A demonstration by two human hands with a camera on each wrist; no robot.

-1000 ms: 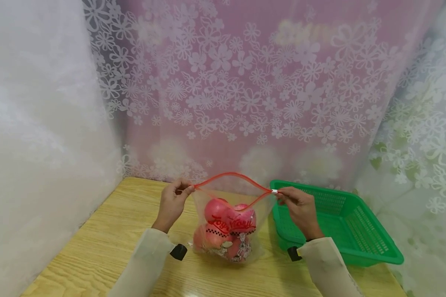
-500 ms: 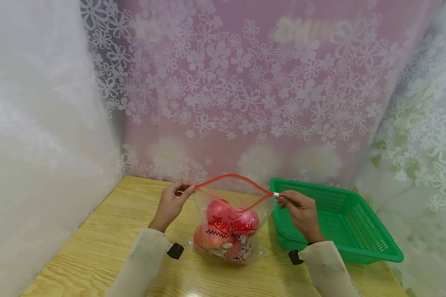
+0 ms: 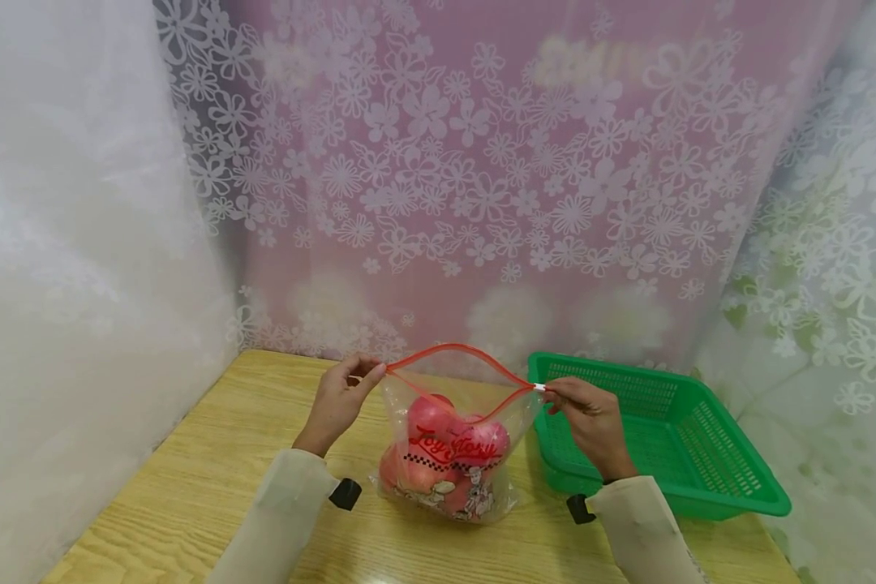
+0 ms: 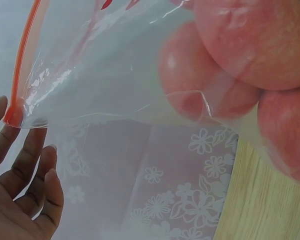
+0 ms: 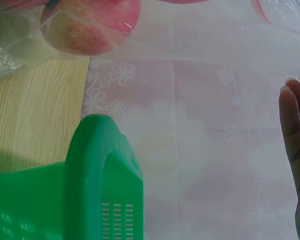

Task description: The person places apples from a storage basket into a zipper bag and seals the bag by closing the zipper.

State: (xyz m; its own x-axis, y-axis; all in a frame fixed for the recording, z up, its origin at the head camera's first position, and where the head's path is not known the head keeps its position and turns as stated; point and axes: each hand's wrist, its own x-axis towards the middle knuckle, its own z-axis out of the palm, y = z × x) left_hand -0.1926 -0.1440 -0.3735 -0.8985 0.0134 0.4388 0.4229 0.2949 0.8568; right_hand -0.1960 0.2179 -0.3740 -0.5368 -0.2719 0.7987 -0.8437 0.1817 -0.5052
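Note:
A see-through zip bag [image 3: 456,454] with red lettering and cartoon print stands upright in the head view, its red-edged mouth spread wide. Several red apples [image 3: 429,415] fill its lower part. My left hand [image 3: 336,403] pinches the bag's left top corner between thumb and fingers; in the left wrist view the red zip end sits at those fingertips [image 4: 1,131]. My right hand [image 3: 596,422] pinches the opposite corner, at the white slider [image 3: 539,388]. Only part of the right hand [image 5: 296,135] shows in the right wrist view, its grip out of frame.
Right of the bag, a green plastic basket [image 3: 730,507] with slotted walls stands behind and beside the right forearm. Under everything is a wood-grain table [image 3: 212,454]. A pink flowered curtain [image 3: 467,203] hangs behind, with pale sheeting at both sides.
My right hand has come down slightly with the slider corner, and the bag's front edge dips a little lower. The left hand has hardly moved.

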